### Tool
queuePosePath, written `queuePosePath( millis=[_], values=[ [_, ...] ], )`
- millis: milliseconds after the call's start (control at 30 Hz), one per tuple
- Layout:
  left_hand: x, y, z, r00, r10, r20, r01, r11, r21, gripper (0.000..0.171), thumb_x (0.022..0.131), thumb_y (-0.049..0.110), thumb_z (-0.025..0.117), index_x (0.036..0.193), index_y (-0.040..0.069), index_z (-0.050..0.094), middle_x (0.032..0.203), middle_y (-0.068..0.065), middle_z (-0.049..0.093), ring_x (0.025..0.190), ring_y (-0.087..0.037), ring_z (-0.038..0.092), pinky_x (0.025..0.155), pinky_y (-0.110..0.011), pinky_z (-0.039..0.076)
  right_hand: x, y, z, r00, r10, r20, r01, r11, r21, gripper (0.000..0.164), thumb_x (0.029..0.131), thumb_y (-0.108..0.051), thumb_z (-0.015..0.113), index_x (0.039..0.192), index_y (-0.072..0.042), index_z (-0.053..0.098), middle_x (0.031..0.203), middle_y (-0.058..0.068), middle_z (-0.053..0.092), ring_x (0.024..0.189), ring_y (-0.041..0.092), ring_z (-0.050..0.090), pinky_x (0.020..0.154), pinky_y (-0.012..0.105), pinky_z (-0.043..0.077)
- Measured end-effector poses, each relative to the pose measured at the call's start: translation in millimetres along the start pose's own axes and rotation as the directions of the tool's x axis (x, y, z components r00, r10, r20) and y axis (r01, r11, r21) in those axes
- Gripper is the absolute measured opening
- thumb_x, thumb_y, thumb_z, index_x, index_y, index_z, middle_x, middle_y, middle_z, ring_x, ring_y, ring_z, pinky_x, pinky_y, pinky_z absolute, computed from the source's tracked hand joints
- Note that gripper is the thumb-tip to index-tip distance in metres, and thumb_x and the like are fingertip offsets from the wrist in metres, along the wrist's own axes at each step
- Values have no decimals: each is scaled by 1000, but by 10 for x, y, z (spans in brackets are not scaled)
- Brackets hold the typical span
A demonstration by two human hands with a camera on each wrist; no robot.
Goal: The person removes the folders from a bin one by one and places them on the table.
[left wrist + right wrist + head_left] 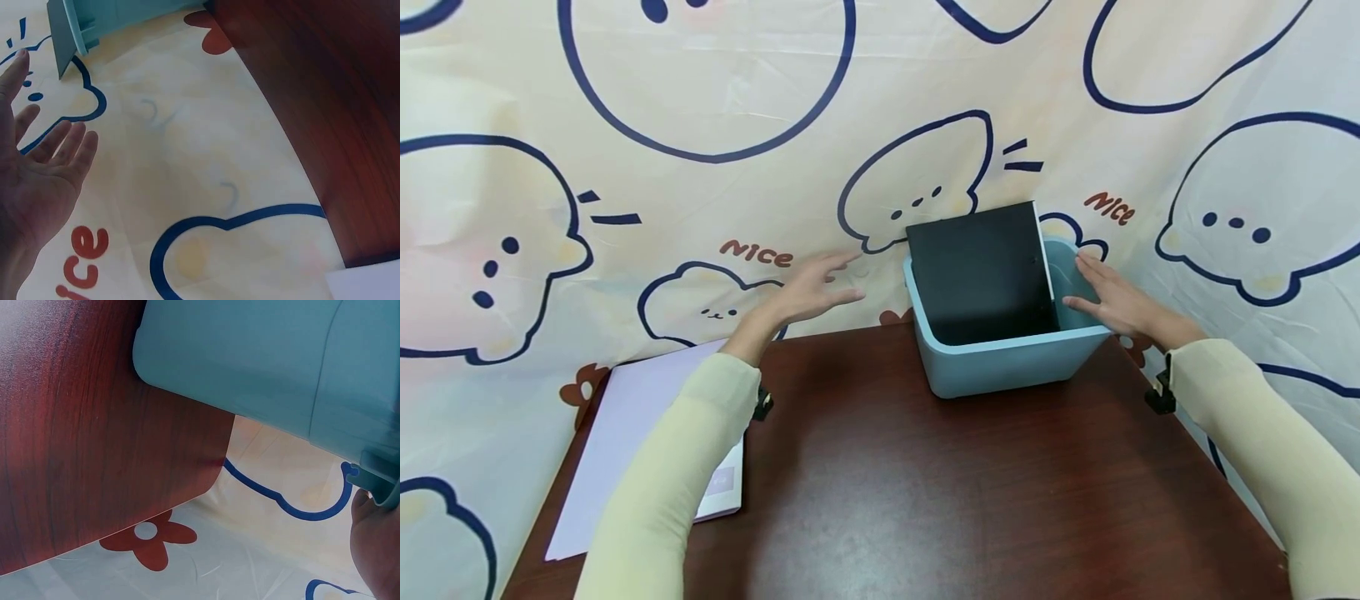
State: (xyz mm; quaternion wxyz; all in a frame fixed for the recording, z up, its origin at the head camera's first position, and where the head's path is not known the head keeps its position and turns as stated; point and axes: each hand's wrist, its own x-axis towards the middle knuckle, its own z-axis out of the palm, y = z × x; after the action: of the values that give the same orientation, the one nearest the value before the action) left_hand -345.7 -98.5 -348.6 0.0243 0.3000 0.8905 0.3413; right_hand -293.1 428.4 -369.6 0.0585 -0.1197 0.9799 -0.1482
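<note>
A light-blue plastic bin (1000, 362) stands on the table at the back right. Inside it, a black flat book-like thing (981, 275) with a pale right edge leans and sticks up above the rim. My right hand (1116, 300) is at the bin's right end, its fingers extended over the rim; in the right wrist view only part of that hand (375, 544) shows, beside the rim of the bin (250, 356). Left of the bin, my left hand (808, 292) hovers with spread fingers and holds nothing. The left wrist view shows its palm (40, 187) apart from the bin (131, 19).
White or pale lilac sheets (640, 425) lie at the table's left side, partly under my left sleeve, with a white booklet-like edge (730, 483) showing. A printed cloth (760, 200) hangs behind the dark brown table (925, 492).
</note>
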Motion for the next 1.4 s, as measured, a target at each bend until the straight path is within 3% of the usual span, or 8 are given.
queuePosePath(
  millis=[233,567,1033,1400],
  values=[
    [100,71,107,999,-37,15,37,998,-54,75,99,36,76,163,15,43,167,-15,40,148,-37,46,117,-55,45,13,13,30,1000,1,0,-1,1000,-7,95,108,-55,49,168,1,1,176,24,-8,160,51,-2,123,76,6],
    [301,138,248,1000,-20,19,20,999,-35,75,99,37,75,163,16,43,168,-10,41,150,-33,45,118,-53,44,-9,9,34,1000,9,3,-9,1000,-4,96,108,-55,50,168,1,1,176,25,-7,160,51,-1,123,76,6],
    [510,191,322,1000,6,7,-5,994,-106,75,99,35,75,163,13,43,167,-11,42,152,-35,42,122,-51,40,22,39,9,1000,6,-5,-6,1000,6,96,108,-54,51,168,0,0,175,25,-7,160,51,-2,123,76,5],
    [657,217,406,1000,-22,8,23,991,-130,76,99,37,75,164,17,41,169,-7,40,154,-31,40,123,-49,39,21,39,18,1000,1,-5,-1,1000,2,95,108,-54,51,168,0,1,176,24,-7,160,51,-1,123,76,6]
  ],
)
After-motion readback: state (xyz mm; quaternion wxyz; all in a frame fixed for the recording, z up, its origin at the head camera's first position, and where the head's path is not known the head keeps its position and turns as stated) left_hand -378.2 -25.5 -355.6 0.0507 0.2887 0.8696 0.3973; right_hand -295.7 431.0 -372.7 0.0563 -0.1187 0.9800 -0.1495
